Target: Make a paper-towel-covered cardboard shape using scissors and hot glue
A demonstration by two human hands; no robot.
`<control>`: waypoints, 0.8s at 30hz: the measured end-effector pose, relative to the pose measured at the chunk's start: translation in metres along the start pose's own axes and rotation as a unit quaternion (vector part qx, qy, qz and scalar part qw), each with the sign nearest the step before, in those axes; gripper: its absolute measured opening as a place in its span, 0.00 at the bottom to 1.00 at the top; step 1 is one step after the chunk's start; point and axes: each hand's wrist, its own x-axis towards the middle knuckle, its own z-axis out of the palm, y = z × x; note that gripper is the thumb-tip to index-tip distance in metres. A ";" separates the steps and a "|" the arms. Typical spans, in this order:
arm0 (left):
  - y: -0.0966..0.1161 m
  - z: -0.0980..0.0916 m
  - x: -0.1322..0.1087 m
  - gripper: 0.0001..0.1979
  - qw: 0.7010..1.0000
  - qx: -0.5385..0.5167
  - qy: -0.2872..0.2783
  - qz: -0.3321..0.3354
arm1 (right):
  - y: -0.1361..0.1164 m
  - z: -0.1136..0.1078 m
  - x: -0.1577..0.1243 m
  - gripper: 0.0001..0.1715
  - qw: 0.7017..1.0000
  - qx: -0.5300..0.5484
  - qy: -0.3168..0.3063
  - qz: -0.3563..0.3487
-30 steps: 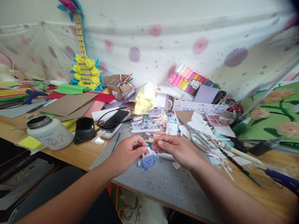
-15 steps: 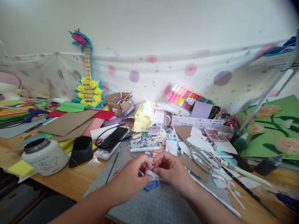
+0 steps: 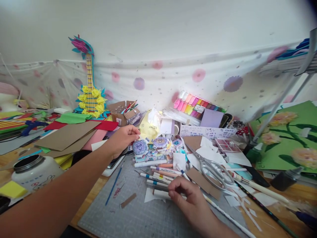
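- At near left, a yellow pad lies before an open jar
- Far left, brown card lies over other coloured sheets
- Behind that card, slightly right, a paper guitar with yellow flowers stands upright by the wall
- Left of centre, a blue brush lies on the grey mat
- Farther off, the left hand reaches out, thumb and fingertips together at the top edge of a blue-purple cutout; I cannot tell whether they grip it
- That cutout shows at the left end of a pile of cutouts, with a yellow bag behind
- Nearer, markers lie side by side
- At their right ends, the right hand is curled, well apart from the left; I cannot tell whether it holds anything
- Far right of centre, a clay set leans
- Nearer, scissors lie among paper scraps
- At right, a dark bottle lies before a green picture
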 end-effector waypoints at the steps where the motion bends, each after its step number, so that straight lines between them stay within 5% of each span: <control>1: 0.001 0.005 0.006 0.05 1.000 0.000 -0.001 0.003 | 0.000 0.000 0.000 0.08 1.000 -0.019 -0.011 -0.010; 8: 0.010 0.056 0.053 0.16 0.996 0.062 -0.059 -0.003 | 0.012 -0.002 0.004 0.06 0.991 -0.098 -0.047 -0.077; 14: -0.012 0.082 0.088 0.17 0.985 0.138 -0.104 -0.018 | 0.021 -0.006 0.007 0.06 0.987 -0.120 -0.051 -0.090; 19: -0.018 0.080 0.099 0.16 0.974 0.196 -0.113 0.005 | 0.021 -0.007 0.008 0.07 0.985 -0.127 -0.056 -0.098; 24: -0.015 0.046 0.092 0.16 0.958 0.273 -0.060 0.057 | 0.023 -0.008 0.007 0.07 0.987 -0.129 -0.025 -0.097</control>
